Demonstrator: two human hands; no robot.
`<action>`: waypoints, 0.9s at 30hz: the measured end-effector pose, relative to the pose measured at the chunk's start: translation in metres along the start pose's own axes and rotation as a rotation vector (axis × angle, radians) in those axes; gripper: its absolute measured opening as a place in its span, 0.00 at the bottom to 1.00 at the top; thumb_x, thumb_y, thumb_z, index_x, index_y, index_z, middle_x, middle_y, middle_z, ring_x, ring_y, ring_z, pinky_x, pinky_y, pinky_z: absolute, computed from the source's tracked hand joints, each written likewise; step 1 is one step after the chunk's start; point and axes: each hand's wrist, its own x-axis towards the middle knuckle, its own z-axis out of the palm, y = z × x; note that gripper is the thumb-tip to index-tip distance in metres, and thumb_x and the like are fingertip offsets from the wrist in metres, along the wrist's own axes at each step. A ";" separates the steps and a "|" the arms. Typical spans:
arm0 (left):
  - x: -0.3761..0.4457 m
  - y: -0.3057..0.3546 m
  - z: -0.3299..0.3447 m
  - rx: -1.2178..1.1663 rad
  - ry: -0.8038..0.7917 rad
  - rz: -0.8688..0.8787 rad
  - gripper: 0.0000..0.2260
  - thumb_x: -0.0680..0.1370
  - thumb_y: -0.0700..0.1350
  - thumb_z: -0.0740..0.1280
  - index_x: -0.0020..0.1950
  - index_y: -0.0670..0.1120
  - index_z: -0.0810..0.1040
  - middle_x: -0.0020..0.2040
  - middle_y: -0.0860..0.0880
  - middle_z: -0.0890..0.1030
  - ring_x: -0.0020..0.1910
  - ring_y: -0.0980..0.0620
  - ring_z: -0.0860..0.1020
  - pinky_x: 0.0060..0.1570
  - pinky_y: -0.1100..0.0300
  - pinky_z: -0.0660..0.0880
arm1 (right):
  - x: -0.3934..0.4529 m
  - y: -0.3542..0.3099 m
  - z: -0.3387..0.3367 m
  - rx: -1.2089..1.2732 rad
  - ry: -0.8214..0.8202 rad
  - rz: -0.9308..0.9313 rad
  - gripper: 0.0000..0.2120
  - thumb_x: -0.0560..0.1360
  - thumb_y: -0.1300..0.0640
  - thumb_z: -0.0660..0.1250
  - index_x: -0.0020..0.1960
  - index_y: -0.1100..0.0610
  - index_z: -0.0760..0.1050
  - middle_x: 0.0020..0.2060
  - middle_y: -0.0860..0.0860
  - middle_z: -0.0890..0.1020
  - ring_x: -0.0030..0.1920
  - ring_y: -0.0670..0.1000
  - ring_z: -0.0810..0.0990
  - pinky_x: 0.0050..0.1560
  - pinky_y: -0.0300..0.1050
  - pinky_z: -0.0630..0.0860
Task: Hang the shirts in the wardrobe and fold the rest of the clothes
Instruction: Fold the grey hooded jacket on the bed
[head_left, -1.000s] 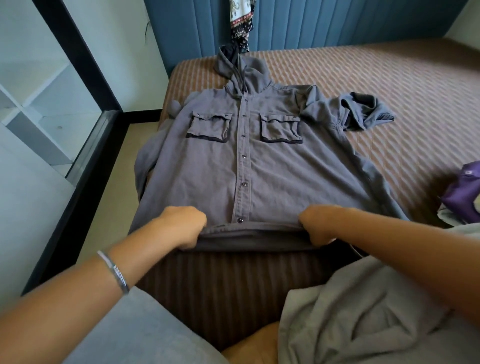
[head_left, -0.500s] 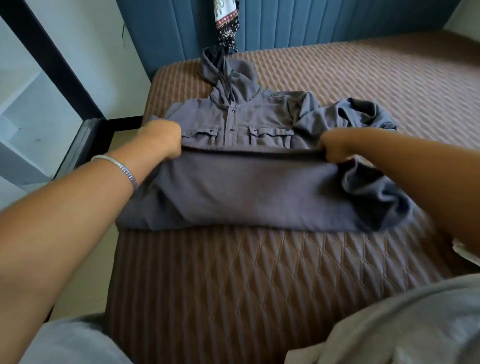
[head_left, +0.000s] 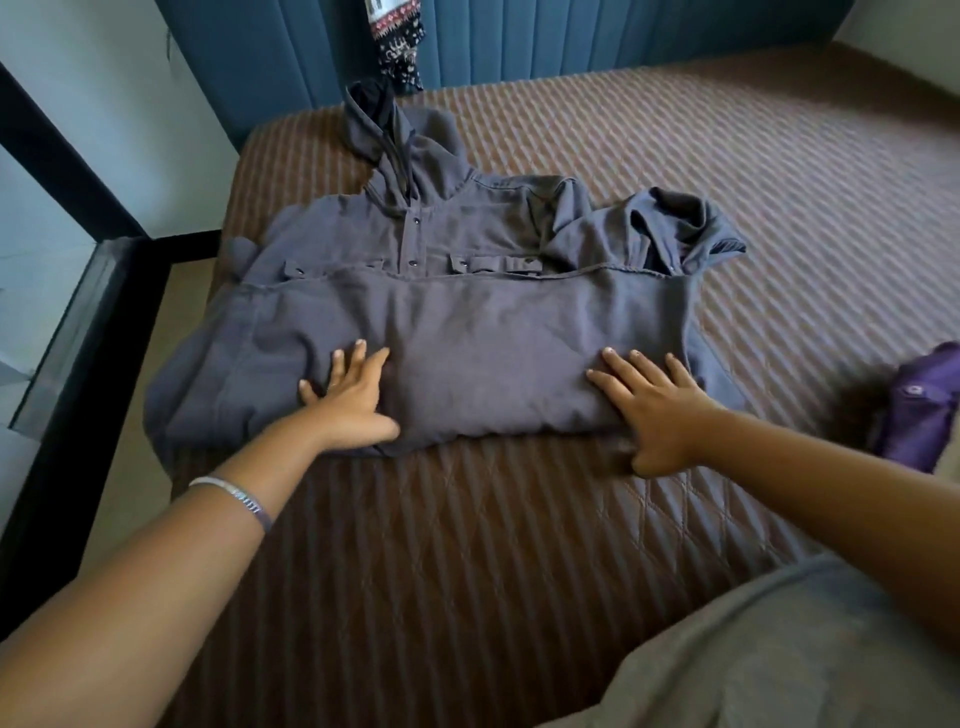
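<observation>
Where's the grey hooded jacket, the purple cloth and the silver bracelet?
Grey hooded button-up jacket (head_left: 488, 343): head view, on the folded-up lower panel.
Purple cloth (head_left: 919, 410): head view, on its visible part at the right edge.
Silver bracelet (head_left: 234, 493): head view, on the band across the left wrist.

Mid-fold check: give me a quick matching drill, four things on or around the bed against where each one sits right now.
Things:
1. hooded jacket
2. purple garment
3. patterned cloth
4. bracelet

Places:
A. hanging against the blue headboard
B. on the left wrist
C. at the bed's right edge
D. folded under both flat hands

Pairs: 1-D, 2-C, 3-A, 4-B. The left hand and right hand press the jacket's folded part.
</observation>
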 end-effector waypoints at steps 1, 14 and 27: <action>-0.005 -0.007 0.000 0.050 -0.044 0.014 0.50 0.69 0.46 0.70 0.78 0.54 0.36 0.76 0.52 0.29 0.76 0.47 0.31 0.71 0.34 0.39 | -0.001 0.002 0.007 0.019 0.024 0.015 0.51 0.67 0.45 0.69 0.78 0.50 0.40 0.78 0.51 0.42 0.78 0.57 0.45 0.75 0.63 0.47; -0.050 -0.018 0.018 0.373 0.193 -0.086 0.39 0.80 0.32 0.55 0.76 0.62 0.35 0.79 0.52 0.36 0.76 0.34 0.46 0.69 0.32 0.57 | -0.012 0.032 0.012 -0.174 0.090 0.161 0.32 0.83 0.56 0.52 0.78 0.51 0.34 0.78 0.56 0.42 0.77 0.62 0.46 0.69 0.66 0.60; -0.155 0.015 0.102 0.424 0.195 0.019 0.40 0.81 0.37 0.58 0.72 0.54 0.25 0.76 0.49 0.29 0.77 0.35 0.42 0.71 0.33 0.55 | -0.075 0.009 -0.010 -0.207 -0.405 0.524 0.50 0.76 0.45 0.66 0.76 0.49 0.28 0.77 0.56 0.35 0.76 0.65 0.41 0.66 0.78 0.49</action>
